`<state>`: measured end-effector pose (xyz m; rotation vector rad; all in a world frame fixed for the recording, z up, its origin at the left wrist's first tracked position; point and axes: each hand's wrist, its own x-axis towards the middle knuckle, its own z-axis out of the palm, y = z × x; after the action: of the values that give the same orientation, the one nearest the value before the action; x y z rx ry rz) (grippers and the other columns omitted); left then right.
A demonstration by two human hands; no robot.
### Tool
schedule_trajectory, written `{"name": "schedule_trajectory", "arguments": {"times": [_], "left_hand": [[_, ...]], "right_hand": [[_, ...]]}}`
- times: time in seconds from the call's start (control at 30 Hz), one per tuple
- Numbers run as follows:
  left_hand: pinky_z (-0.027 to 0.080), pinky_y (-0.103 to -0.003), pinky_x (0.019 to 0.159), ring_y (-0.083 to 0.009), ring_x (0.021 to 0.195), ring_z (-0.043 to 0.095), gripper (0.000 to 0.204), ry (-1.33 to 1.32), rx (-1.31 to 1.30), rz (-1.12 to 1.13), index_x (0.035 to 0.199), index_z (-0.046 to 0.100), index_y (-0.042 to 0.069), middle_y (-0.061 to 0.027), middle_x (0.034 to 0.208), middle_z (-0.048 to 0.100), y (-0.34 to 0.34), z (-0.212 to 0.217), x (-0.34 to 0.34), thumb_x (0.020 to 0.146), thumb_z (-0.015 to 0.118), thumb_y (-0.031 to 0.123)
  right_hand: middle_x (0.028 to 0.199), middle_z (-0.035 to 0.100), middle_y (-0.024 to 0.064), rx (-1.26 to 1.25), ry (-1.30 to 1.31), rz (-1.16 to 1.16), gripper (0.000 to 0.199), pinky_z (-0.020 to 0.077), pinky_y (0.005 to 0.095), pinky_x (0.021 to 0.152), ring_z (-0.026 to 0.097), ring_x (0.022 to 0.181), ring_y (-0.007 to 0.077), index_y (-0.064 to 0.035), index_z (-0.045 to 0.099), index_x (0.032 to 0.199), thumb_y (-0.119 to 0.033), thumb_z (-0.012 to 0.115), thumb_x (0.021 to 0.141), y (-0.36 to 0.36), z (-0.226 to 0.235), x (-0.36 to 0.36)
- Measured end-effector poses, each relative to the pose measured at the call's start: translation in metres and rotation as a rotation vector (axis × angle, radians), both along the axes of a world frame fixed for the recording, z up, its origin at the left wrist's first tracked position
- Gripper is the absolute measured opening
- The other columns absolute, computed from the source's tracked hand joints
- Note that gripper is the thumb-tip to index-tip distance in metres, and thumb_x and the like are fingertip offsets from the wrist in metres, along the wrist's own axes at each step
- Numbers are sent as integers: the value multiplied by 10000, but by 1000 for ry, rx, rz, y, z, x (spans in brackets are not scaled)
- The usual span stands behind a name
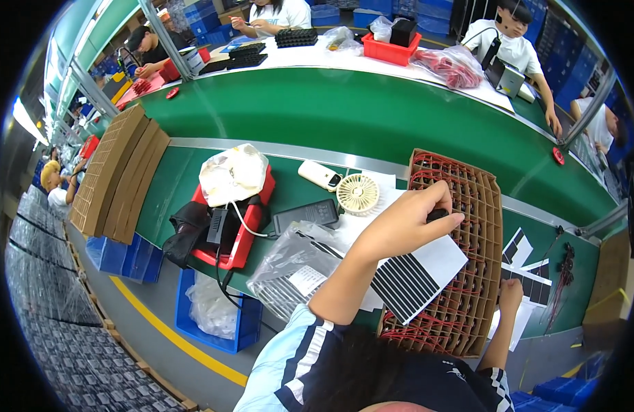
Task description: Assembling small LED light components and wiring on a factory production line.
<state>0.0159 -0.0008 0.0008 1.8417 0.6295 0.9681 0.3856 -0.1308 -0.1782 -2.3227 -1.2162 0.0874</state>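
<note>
My left hand reaches over a divided cardboard tray, its thumb and fingers closed round a small black part whose far side they cover. Red wires and dark pieces fill the tray's compartments. Under my left wrist, a white sheet with black strips overlaps the tray's left side. My right hand is past the tray's right edge, beside white sheets bearing black strips. Its fingers are curled together, and what they grip is hidden.
A handheld fan, a black adapter, a plastic bag and a red bin lie to the left. Stacked cardboard trays stand far left. Black-and-red wires lie right. Across the green partition, several people sit working.
</note>
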Motion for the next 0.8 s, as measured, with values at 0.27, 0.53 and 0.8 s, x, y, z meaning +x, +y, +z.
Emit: {"name": "schedule_trajectory", "arguments": {"times": [0.27, 0.53, 0.8], "left_hand": [[381, -265, 564, -135, 618, 455, 183, -67, 151, 97, 739, 492, 7, -51, 688, 493, 3, -6, 1, 786, 582, 158], [363, -213, 511, -67, 571, 445, 131, -161, -70, 145, 786, 540, -1, -18, 653, 497, 1, -5, 2, 783, 593, 118], [338, -184, 472, -24, 530, 421, 144, -131, -78, 148, 788, 562, 1, 18, 621, 494, 4, -5, 1, 779, 631, 128]], "right_hand": [[625, 544, 156, 14, -44, -26, 161, 419, 370, 552, 548, 578, 304, 14, 486, 695, -90, 595, 754, 5, 8, -9], [597, 537, 156, -23, 32, 12, 153, 416, 371, 537, 544, 561, 302, 15, 480, 696, -83, 584, 752, 3, 8, -4], [655, 555, 190, -91, -84, 43, 134, 419, 424, 562, 558, 630, 364, -3, 448, 768, -104, 534, 789, 5, 11, -9]]}}
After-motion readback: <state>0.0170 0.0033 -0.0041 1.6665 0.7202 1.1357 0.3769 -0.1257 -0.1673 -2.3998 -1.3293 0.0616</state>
